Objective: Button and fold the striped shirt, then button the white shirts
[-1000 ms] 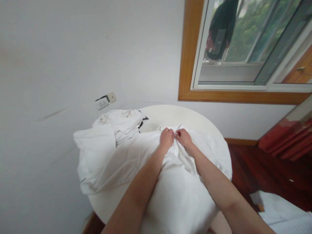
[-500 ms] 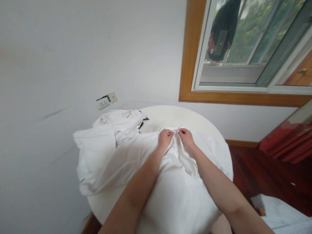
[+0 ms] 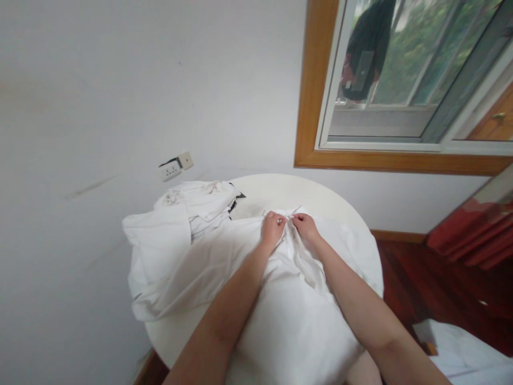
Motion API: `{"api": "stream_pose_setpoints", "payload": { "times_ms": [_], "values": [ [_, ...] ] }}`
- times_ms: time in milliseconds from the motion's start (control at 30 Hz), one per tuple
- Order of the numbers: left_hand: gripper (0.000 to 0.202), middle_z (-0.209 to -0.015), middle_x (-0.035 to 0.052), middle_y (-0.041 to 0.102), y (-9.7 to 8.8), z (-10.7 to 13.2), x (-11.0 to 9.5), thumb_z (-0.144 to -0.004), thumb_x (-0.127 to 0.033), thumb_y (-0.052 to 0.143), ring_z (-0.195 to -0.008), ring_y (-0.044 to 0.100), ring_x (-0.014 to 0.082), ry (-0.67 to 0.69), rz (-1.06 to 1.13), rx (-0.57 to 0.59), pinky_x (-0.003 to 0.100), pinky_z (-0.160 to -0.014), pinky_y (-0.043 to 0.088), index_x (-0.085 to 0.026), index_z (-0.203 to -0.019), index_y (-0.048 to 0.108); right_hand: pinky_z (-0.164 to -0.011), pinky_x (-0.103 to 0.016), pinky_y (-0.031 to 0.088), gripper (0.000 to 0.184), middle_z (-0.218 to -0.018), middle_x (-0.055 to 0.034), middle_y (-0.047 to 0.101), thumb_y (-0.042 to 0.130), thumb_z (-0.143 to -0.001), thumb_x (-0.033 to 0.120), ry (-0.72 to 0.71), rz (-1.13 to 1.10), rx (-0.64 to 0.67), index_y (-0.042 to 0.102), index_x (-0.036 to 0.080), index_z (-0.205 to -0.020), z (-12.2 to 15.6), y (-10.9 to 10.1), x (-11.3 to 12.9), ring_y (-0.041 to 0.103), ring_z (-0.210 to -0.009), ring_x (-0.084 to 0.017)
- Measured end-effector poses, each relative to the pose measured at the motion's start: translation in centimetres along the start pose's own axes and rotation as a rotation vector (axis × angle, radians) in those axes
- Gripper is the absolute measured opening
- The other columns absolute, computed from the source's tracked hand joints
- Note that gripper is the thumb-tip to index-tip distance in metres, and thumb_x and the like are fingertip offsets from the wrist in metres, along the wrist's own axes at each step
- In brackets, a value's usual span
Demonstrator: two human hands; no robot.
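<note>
White cloth (image 3: 296, 321) spreads over the round white table (image 3: 276, 187) and hangs down toward me. Near the far side of the table, my left hand (image 3: 274, 227) pinches a gathered edge of this cloth, and a small shiny bit shows at its fingers, too small to name. Close beside it, my right hand (image 3: 306, 227) grips the same edge between thumb and fingertips. Between the hands a fold runs toward me, opening into a crumpled gap. Whether the cloth is a garment or a cover I cannot tell.
On the table's left lies a heap of white fabric (image 3: 160, 235) with dark marks at one edge. A wall socket (image 3: 170, 170) is behind it. A wood-framed window (image 3: 316, 158) stands at upper right, a red curtain (image 3: 473, 235) below. White material (image 3: 457, 347) rests on the dark floor.
The hands have drawn very slightly closer together at the cloth's edge. Otherwise the cloth and surroundings look the same.
</note>
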State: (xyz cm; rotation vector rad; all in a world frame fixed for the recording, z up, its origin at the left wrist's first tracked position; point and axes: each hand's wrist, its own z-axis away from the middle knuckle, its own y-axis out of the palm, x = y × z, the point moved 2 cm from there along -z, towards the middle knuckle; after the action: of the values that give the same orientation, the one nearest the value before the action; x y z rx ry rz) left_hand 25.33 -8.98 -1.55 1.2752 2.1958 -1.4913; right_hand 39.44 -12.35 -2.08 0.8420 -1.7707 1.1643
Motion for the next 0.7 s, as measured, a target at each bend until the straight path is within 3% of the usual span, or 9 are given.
{"api": "stream_pose_setpoints", "payload": {
  "times_ms": [400, 700],
  "values": [
    [0.011, -0.085, 0.0035, 0.054, 0.1, 0.0, 0.3, -0.081, -0.021, 0.059, -0.081, 0.054, 0.0133, -0.03, 0.016, 0.016, 0.027, -0.082, 0.046, -0.021, -0.083, 0.071, -0.056, -0.021, 0.04, 0.027, -0.069, -0.0031, 0.064, 0.049, -0.069, 0.03, 0.011, -0.022, -0.006, 0.068, 0.013, -0.076, -0.1, 0.9, -1.2, 0.054, -0.063, -0.014],
    [0.015, -0.082, 0.0025, 0.058, -0.4, 0.3, -0.4, -0.084, -0.02, 0.055, -0.072, 0.056, 0.0119, -0.003, 0.032, 0.046, 0.024, -0.074, 0.046, -0.02, -0.082, 0.069, -0.049, -0.018, 0.038, 0.025, -0.062, -0.0028, 0.062, 0.051, -0.073, 0.032, 0.149, -0.123, 0.208, 0.067, 0.013, -0.075, -0.4, -0.1, -0.4, 0.049, -0.051, -0.009]
  ]
}}
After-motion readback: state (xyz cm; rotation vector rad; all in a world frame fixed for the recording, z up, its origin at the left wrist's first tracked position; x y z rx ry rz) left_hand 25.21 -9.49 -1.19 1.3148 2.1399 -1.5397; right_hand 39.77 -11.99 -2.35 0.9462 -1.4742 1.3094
